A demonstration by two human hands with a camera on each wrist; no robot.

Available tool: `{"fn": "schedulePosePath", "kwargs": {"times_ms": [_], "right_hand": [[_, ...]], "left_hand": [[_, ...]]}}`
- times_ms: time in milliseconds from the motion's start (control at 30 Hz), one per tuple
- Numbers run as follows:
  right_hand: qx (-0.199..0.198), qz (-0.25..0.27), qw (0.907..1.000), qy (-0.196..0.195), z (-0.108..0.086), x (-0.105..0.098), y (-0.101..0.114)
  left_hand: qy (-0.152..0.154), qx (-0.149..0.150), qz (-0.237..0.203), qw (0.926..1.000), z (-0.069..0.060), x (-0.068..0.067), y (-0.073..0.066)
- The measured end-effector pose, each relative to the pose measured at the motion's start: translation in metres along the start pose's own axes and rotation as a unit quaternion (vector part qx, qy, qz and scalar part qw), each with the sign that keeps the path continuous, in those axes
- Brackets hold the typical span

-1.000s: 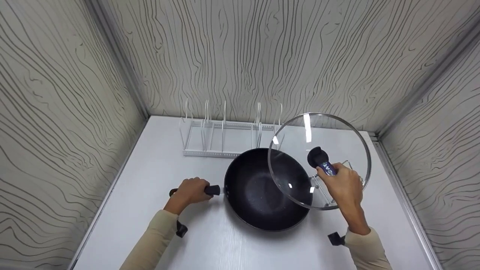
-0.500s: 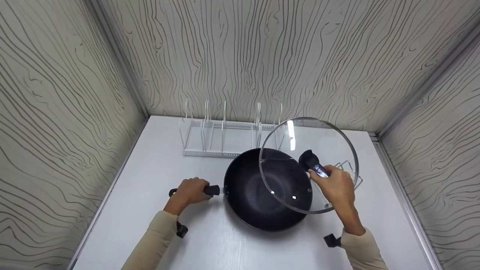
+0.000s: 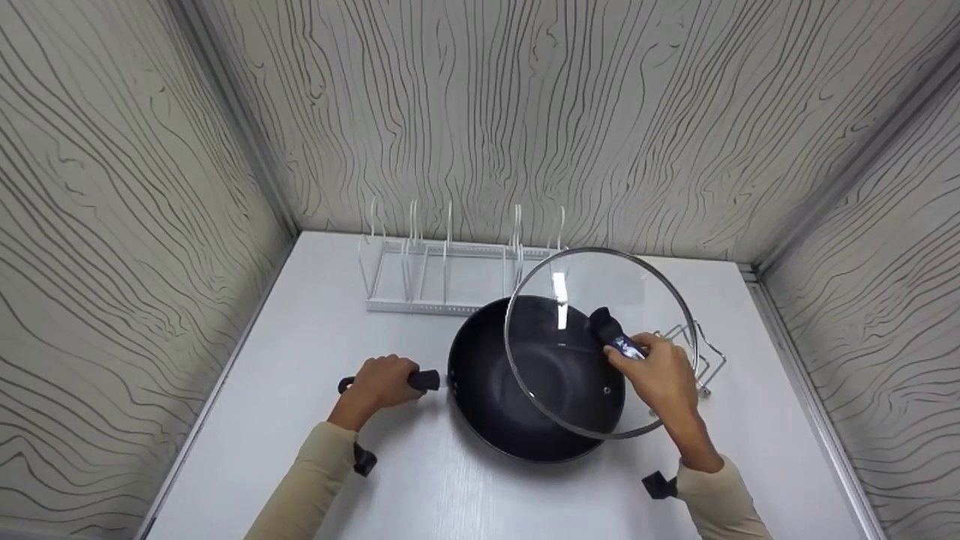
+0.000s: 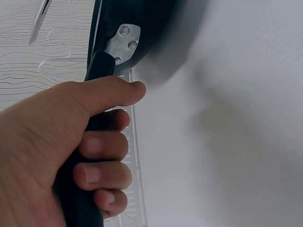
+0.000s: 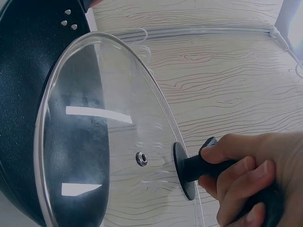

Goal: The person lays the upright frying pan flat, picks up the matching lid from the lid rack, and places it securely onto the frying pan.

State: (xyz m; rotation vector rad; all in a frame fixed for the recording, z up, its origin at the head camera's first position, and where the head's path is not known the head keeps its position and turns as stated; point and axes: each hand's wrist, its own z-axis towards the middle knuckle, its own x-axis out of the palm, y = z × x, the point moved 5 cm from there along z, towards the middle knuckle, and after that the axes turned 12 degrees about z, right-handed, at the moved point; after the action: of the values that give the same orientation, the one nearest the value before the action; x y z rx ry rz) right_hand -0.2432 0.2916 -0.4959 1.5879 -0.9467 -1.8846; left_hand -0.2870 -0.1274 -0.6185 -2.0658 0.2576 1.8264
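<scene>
My left hand [image 3: 384, 381] grips the black handle [image 4: 78, 189] of a dark wok [image 3: 517, 420]; in the left wrist view the fingers curl round it below a riveted metal bracket. The wok sits in the middle of the white table. With my right hand [image 3: 660, 375] I hold a round glass lid [image 3: 581, 274] by its black knob handle [image 5: 199, 168]. Tilted, the lid hangs over the right part of the wok. Its metal-edged rim overlaps the wok's inside in the head view. Whether the rim touches the wok, I cannot tell.
A white wire rack [image 3: 420, 307] with upright hooks stands at the back, behind the wok. To the right, a small metal wire stand [image 3: 709, 367] is partly covered by the lid and hand. Wood-grain-patterned panels [image 3: 480, 112] enclose the table [image 3: 465, 502] at the back and sides.
The right hand has carried the glass lid left and a little toward me, further over the wok. More of the wire stand shows now. My left hand and the wok have stayed put.
</scene>
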Motion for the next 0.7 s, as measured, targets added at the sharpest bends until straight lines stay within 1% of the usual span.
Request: {"fn": "schedulePosePath", "kwargs": {"times_ms": [233,400,533,700], "right_hand": [[-0.012,0.007,0.9999,0.007,-0.001,0.007,0.002],[-0.009,0.010,0.9998,0.013,-0.001,0.011,0.003],[-0.006,0.011,0.9998,0.017,-0.001,0.014,0.003],[-0.012,0.006,0.9997,0.019,-0.002,0.020,0.005]], "left_hand": [[-0.013,0.012,-0.002,0.9998,-0.002,-0.001,-0.002],[-0.018,0.015,0.001,0.9997,-0.002,-0.001,-0.001],[-0.016,0.011,0.001,0.9998,-0.001,0.000,0.000],[-0.007,0.004,0.000,1.0000,0.000,0.002,0.001]]}}
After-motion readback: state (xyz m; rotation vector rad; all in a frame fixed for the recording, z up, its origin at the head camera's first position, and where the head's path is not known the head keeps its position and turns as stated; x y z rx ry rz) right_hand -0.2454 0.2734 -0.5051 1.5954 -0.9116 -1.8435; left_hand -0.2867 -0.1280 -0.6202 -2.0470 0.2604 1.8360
